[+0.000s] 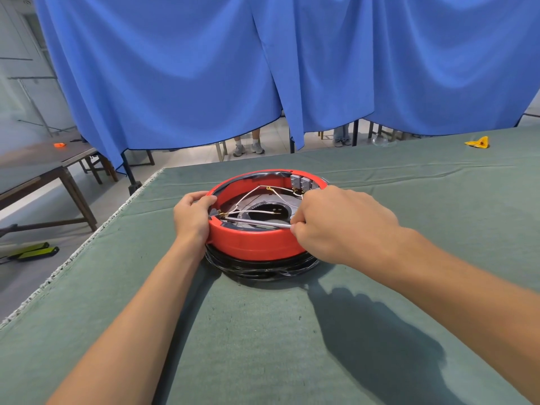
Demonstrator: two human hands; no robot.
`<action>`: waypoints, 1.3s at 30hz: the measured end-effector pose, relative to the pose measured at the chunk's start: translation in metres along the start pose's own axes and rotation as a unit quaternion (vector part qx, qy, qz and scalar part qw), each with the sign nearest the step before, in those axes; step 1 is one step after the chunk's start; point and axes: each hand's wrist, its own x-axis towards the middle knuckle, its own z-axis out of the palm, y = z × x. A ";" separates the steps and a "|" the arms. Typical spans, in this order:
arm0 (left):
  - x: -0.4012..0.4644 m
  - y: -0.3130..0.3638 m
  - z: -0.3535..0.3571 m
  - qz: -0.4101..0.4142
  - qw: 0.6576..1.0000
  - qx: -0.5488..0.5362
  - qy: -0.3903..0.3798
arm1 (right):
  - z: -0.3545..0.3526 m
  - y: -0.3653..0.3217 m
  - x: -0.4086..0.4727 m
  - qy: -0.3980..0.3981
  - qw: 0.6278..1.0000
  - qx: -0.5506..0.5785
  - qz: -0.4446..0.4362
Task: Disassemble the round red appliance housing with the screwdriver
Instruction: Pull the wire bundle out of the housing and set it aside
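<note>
Your left hand (191,217) grips the left rim of the red housing (257,244), with the thumb over the edge and the fingers curled on the outside wall. Your right hand (330,226) pinches the handle end of the screwdriver (257,222), and its shaft lies almost flat across the open inside, with the tip near the left inner wall. The housing sits near the middle of the green table (263,331), on top of a black base wrapped in shiny film.

I think the red ring is hard plastic, quite light and stiff, so it can slide or turn when you push the tool. Holding the rim close to the tip, as you do now, seems the best place. The white wires (251,197) inside look thin and easy to tear; better not to pull them.

I count one housing, one screwdriver, about three or four wires and two small grey blocks (301,182) at the far rim.
</note>
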 end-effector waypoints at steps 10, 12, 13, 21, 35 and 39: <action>-0.001 0.000 -0.001 0.004 1.000 0.000 -0.003 | -0.006 0.006 -0.002 -0.009 1.000 0.014 -0.019; 0.000 -0.001 -0.001 0.006 1.000 0.001 -0.004 | -0.004 0.006 -0.003 -0.002 0.999 0.009 -0.033; -0.001 -0.001 -0.001 0.006 1.000 0.002 -0.005 | -0.003 0.006 -0.003 0.001 0.999 0.005 -0.035; -0.002 -0.001 0.000 0.004 1.000 -0.010 -0.008 | 0.000 0.003 -0.002 0.006 1.000 0.007 -0.017; -0.002 -0.001 -0.001 0.008 1.000 0.002 -0.006 | -0.004 -0.005 -0.004 -0.008 1.000 0.007 0.016; -0.002 -0.002 0.000 0.008 1.000 0.003 -0.003 | -0.004 -0.002 -0.004 -0.004 1.000 -0.005 0.027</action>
